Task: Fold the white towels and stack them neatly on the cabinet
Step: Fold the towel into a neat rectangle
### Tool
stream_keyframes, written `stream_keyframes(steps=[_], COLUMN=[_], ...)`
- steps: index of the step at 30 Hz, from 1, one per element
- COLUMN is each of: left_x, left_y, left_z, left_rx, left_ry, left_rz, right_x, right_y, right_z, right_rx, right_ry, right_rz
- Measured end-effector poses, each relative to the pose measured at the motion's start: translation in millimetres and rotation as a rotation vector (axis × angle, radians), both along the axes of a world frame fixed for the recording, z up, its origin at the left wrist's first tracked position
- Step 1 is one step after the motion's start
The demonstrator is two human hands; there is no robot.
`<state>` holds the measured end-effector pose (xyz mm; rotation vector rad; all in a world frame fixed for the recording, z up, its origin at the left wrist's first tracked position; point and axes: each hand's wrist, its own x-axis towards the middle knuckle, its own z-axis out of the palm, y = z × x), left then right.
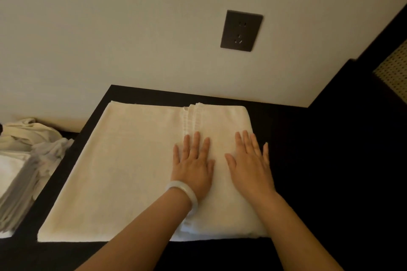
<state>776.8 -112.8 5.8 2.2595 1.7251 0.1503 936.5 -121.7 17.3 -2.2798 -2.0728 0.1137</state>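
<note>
On one dark cabinet (275,121), left hand (193,165) and right hand (251,167) press one towel (121,171), fingers (196,138) straight.

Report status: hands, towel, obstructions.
Left hand and right hand flat, pressing the folded-over right part of the towel. Towel partly folded on the cabinet. Folded stack lies left, apart.
</note>
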Motion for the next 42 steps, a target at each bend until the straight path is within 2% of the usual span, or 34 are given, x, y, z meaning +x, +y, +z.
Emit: stream_keyframes(steps=[3, 6, 10, 18, 22, 26, 28, 30, 34, 38, 42], left_x=[3, 5, 2, 0, -6, -37, -51, -58, -89, -148, -189], left_y=[-38, -68, -68, -70, -69, -67, -66, -64, -58, -49, -37], left_z=[-4, -11, -11, -16, -16, -18, -17, -14, -11, -3, 8], left_rx=[0.045, 0.099, 0.147, 0.125, 0.096, 0.103, 0.110, 0.087, -0.004, -0.079, -0.134], left_ry=[-0.033, -0.001, 0.008, -0.009, 0.001, 0.060, 0.097, 0.101, 0.094, 0.102, 0.113], left_rz=[-0.117, -0.210, -0.189, -0.212, -0.216, -0.193, -0.206, -0.225, -0.086, 0.108, 0.255], right_x=[1, 4, 23, 30, 22, 14, -1, -21, -42, -67, -94], right_y=[-49, -40, -58, -83, -84, -75, -74, -75, -65, -45, -25], right_z=[-15, -15, -20, -25, -22, -6, -3, -7, -9, -3, -3], right_rx=[-0.049, -0.043, -0.022, 0.017, -0.049, -0.063, 0.021, -0.005, -0.074, -0.026, -0.089], right_ry=[0.024, 0.101, 0.168, 0.193, 0.145, -0.018, -0.059, -0.060, -0.018, 0.062, 0.078], right_rz=[0.006, 0.018, 0.080, -0.019, -0.101, -0.146, -0.058, 0.072, 0.037, 0.173, 0.224])
